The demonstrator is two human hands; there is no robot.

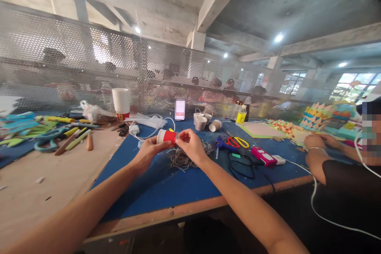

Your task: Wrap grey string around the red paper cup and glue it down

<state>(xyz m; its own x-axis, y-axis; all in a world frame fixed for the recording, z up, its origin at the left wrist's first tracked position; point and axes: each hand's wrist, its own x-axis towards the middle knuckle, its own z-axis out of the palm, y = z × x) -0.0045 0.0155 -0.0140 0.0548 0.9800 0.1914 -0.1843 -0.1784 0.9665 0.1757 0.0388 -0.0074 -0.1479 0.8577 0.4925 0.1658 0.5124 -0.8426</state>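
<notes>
Head view: seemingly early along, gripping mostly bare red-and-white paper cup (167, 137) in left hand (145, 153), pinching its red end with right hand (192, 147).

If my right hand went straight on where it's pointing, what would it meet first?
Probably the red paper cup in your left hand; its end sits at your right hand, though exact contact is unclear.

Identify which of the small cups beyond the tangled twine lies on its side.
The rightmost small cup lies tipped over; the cups to its left stand upright.
</notes>
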